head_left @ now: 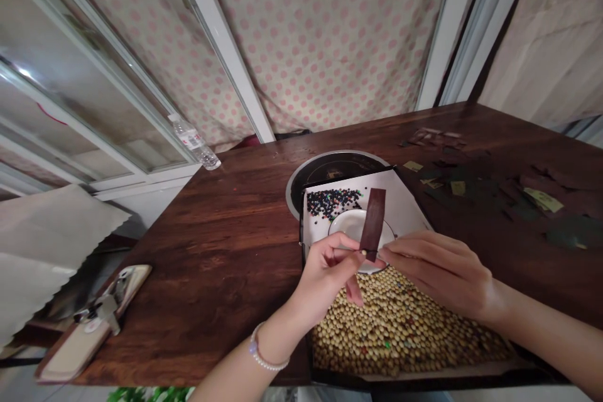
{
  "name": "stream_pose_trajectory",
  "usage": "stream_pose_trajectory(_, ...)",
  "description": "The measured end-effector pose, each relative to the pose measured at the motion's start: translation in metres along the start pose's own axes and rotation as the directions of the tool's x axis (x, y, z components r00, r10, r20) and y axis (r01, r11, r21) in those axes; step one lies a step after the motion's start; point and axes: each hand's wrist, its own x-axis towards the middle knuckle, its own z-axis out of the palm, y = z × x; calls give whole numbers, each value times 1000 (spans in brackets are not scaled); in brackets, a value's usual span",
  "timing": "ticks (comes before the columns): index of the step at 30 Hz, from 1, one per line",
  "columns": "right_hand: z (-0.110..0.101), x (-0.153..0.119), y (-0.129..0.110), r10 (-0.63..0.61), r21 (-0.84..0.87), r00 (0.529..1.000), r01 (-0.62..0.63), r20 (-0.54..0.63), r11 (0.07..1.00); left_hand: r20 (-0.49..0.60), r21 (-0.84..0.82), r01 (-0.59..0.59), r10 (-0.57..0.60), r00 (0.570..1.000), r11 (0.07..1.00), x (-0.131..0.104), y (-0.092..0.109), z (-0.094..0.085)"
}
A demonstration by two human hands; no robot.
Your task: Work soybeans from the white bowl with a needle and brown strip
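Observation:
My left hand (332,267) pinches a dark red strip (374,220) near its lower end. The strip stands up above a white bowl (348,223) with a dark rim. My right hand (440,267) is at the strip's right side, its fingertips pressed together beside a thin dark line that crosses the strip. A small pale bead sits at my left fingertips. Both hands are over a black-edged tray (409,198) lined with white. Many tan beads (391,333) fill its near part, and small dark beads (330,202) lie at its far left.
Behind the tray lies a round black plate (301,179) with a silver rim. Dark red scraps (436,138) and yellowish pieces (543,199) are scattered at the right. A plastic bottle (194,141) is at the back left; a pale tray with metal items (78,348) is at the left edge.

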Motion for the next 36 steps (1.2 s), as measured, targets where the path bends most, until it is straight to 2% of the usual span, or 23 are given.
stream_pose_trajectory(7,-10,10,-8,-133,-113,991,135,21,984,-21,-9,4,-4,1000,1000,-3,3,-1)
stream_pose_trajectory(13,-12,4,-10,-56,-115,998,52,-30,992,65,-8,18,-18,998,1000,-2,0,-2)
stream_pose_trajectory(23,-5,-2,-5,14,-93,997,-21,-72,995,50,-18,-68,68,996,998,-3,1,-3)
stream_pose_trajectory(31,-4,-7,-3,-23,-131,997,13,-74,991,65,2,-55,55,996,998,-4,1,-3)
stream_pose_trajectory(36,-9,-1,-8,-69,-134,997,64,-28,989,57,-26,-53,54,997,998,-5,1,-2)
